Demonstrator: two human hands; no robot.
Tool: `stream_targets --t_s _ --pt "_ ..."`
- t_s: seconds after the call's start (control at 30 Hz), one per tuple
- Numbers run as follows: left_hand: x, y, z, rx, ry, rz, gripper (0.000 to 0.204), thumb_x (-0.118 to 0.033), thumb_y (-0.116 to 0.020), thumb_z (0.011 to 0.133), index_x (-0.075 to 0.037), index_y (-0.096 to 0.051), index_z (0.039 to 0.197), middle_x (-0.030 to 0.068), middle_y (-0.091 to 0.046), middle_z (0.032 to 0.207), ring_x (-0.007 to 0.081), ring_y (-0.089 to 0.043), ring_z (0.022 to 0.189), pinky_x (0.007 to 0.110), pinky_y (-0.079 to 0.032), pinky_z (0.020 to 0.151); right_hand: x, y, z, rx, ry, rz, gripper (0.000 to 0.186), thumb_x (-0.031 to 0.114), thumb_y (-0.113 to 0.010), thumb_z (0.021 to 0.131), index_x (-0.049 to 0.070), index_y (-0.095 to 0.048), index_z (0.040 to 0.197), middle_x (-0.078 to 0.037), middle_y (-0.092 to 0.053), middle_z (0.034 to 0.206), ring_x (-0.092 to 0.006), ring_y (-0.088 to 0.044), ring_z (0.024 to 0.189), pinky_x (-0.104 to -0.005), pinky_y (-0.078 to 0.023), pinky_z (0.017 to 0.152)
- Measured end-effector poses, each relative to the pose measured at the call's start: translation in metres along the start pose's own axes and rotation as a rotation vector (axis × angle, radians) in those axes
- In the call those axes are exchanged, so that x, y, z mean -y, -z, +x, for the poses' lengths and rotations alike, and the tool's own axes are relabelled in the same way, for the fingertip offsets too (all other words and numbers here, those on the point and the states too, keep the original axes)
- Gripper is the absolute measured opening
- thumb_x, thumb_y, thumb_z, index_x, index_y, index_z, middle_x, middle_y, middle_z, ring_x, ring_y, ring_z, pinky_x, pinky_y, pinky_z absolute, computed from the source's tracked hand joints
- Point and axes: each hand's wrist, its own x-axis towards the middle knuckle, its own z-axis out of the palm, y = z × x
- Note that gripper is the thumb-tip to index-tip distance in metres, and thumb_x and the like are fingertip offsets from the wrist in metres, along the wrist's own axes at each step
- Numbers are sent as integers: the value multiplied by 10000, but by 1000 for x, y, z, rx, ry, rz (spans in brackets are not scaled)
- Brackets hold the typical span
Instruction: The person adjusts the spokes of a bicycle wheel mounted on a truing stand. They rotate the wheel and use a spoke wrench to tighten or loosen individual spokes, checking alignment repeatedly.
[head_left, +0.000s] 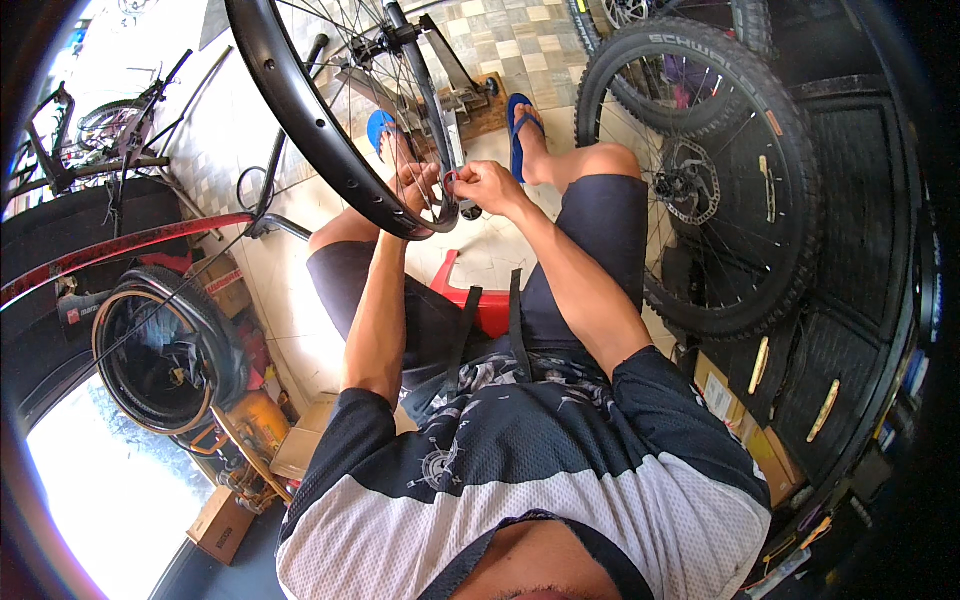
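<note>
A smooth, spoked black rim (303, 135) is held in a metal stand (452, 58). At the rim's near edge, a reddish ring (450, 182) is pinched by the fingers of the right hand (488, 188) — the left hand's (413, 187) hold cannot be told. Room is left above pale floor tiles (500, 248).

White lettering (690, 46) on black tire (803, 200)

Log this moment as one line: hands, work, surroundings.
Left hand: at inner side of black tyreless rim | Right hand: pinching small reddish item | Beyond: metal stand | Right side: knobbly-tyred wheel
</note>
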Motion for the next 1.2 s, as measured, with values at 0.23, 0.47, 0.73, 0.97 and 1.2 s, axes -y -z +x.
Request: stream_targets --t_s 0.23,0.47,0.73,0.97,1.2 --pt "-16 1 -6 5 53 163 441 -475 -787 896 -43 -702 868 9 -659 723 89 -573 558 246 -407 475 17 -3 -14 43 57 6 365 368 -755 851 9 -731 914 -130 -755 837 -232 -721 766 -364 -539 708" --pt "-29 10 -18 176 118 273 455 -504 -734 933 -59 -679 855 1 -609 677 83 -533 549 251 -394 489 24 -1 -16 52 143 -64 300 276 -742 893 -3 -716 999 -112 -752 850 -168 -678 750 -324 -517 679" --pt "-16 -8 -10 -11 9 293 212 -182 -847 856 -15 -723 896 -4 -586 625 91 -549 525 269 -426 476 8 -2 -8 45 116 -65 266 207 -676 912 -17 -708 1053 -132 -762 875 -176 -691 755 -332 -530 702" --pt "-22 -6 -10 -9 -34 326 369 -362 -804 903 -13 -723 818 6 -602 617 90 -529 496 261 -400 456 3 -7 -4 24 117 32 254 198 -692 938 -46 -693 1011 -111 -757 874 -130 -672 772 -301 -521 704" --pt "-34 -1 -15 73 -12 272 461 -497 -749 922 -41 -732 861 16 -634 657 92 -570 542 252 -414 477 22 0 -15 101 38 54 276 232 -745 922 -31 -692 985 -84 -743 867 -112 -666 784 -281 -515 704"
